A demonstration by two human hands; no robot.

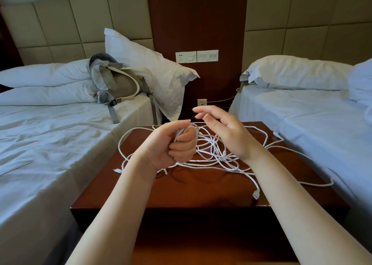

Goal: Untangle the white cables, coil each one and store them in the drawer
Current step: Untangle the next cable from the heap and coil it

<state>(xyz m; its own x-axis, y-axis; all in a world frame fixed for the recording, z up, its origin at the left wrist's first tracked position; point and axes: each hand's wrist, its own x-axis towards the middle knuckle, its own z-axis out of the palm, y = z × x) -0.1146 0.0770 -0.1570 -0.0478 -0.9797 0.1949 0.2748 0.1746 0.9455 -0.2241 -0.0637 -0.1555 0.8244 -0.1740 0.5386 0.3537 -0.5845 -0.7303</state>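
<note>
**White cables [213,154] in a heap on a red-brown nightstand [201,190]**

So the whole mess is sitting on top of the wooden nightstand between two beds. It's a loose tangle of thin white cord, with most of it piled toward the back half of the top. One loop sags over the left edge next to the left bed [50,144]. Another long strand runs off the right edge and lies on the sheet of the right bed [312,123]. A flat plug [256,195] rests near the front right corner of the top, and a smaller connector [117,170] lies at the left edge.

The left hand [173,144] is curled into a fist around a small bunch of cable loops, which poke out between the thumb and the fingers. It's lifted a bit above the pile, with strands trailing down from it into the tangle. The right hand [225,131] is holding nothing. Its fingers are loose and spread, the palm faces left, and it hovers over the back of the heap. I can't tell whether it brushes any strand.

Other stuff around: a grey and beige backpack [118,83] on the left bed, leaning against a white pillow [161,69]. There's also a row of wall switches and sockets [196,56] on the dark wood panel behind the nightstand.
</note>
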